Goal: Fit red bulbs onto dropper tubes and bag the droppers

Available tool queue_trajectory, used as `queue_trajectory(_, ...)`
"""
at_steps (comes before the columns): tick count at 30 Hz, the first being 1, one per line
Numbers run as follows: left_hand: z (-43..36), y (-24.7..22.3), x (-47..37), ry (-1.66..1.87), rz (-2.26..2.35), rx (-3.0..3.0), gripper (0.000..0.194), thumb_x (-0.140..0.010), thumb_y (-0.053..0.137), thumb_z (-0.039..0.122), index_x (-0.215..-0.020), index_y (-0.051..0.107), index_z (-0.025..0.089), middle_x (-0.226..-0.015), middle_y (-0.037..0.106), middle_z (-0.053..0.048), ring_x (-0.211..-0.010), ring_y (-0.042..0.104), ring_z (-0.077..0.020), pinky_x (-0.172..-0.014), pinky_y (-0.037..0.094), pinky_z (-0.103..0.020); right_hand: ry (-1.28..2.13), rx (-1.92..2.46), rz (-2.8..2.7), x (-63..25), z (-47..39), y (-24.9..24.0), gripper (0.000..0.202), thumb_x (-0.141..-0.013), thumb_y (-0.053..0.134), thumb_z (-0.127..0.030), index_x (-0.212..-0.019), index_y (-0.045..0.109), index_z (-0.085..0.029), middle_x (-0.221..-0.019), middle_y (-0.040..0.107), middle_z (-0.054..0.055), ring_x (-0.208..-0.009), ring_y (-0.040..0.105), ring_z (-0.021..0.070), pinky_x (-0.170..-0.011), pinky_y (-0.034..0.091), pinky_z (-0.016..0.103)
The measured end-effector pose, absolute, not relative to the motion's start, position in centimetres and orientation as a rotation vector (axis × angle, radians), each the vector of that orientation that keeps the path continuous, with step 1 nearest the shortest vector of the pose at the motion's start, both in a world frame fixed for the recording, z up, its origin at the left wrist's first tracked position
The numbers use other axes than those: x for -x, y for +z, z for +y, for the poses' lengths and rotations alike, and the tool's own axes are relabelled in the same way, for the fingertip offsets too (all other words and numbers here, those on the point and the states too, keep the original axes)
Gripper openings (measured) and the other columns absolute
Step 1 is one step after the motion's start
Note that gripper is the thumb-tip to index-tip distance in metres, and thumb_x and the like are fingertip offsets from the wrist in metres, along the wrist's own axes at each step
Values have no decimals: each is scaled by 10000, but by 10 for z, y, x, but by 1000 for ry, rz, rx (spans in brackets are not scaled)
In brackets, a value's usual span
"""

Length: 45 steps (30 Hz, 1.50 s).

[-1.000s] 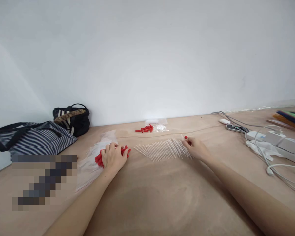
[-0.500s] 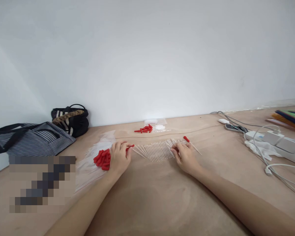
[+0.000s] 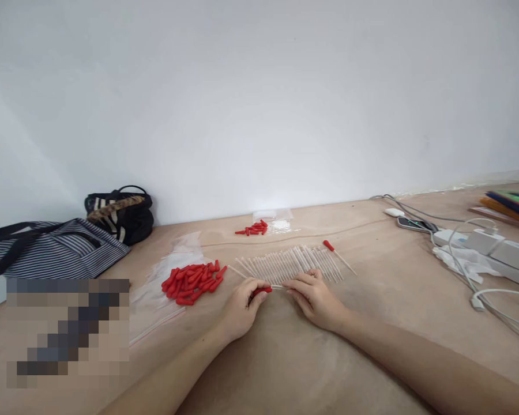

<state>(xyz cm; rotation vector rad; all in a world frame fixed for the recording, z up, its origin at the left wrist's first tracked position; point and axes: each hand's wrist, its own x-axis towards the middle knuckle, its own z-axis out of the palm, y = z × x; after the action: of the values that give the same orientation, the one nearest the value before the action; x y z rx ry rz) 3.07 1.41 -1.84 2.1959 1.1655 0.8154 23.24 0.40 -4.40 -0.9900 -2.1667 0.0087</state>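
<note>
I have the left hand pinching a red bulb, lower centre of the frame, its end meeting a clear tube my right hand pinches. More tubes lie just above.

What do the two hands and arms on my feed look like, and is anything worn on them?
The left hand and right hand are ungloved, with no ring showing. Both the left forearm and right forearm are bare as far as they show: no sleeve, watch or bracelet. Fingernails are too small to judge.
</note>
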Motion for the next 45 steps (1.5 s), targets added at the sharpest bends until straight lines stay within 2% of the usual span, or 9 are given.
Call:
queue_trajectory(9,11,-18,-33,825,1185,-2187,169,-814,457,246,-894,596,195,-864,652,-27,-788,583,-175,-718,448,-283,114,970,-2184,-233,3,-44,235,-874,386,-191,-986,593,-200,-748,606,24,-692,536,125,-742,305,315)
queue_trajectory(18,12,-21,-37,859,1213,-2082,179,-790,494,285,-846,622,172,-757,666,-11,-676,580,-157,-612,440,-245,130,938,-2171,-229,2,-41,208,-863,402,-207,-855,608,-181,-688,575,13,-639,488,114,-694,290,292)
queue_trajectory(24,11,-23,-36,876,1234,-2043,209,-782,498,305,-852,627,157,-748,659,-21,-668,573,-161,-613,442,-254,138,867,-2157,-228,3,-41,192,-851,414,-177,-894,600,-176,-654,552,-3,-612,470,102,-690,275,287)
queue_trajectory(31,9,-21,-35,838,1218,-2072,191,-785,490,282,-844,631,168,-758,666,-11,-681,580,-160,-627,438,-249,70,803,-2219,-232,5,-42,195,-837,410,-143,-840,602,-178,-618,527,-14,-596,468,91,-715,260,295)
queue_trajectory(38,8,-20,-35,787,1193,-2155,177,-787,480,247,-829,636,176,-746,669,-2,-684,584,-152,-632,428,-235,-31,720,-2295,-236,8,-41,217,-821,387,-100,-840,592,-170,-678,571,0,-611,485,87,-758,248,320)
queue_trajectory(45,6,-19,-36,777,1219,-2227,171,-784,492,254,-819,641,179,-703,664,6,-619,568,-140,-588,415,-230,22,748,-2296,-235,6,-42,213,-829,397,-133,-875,601,-171,-651,560,0,-598,470,91,-734,263,311)
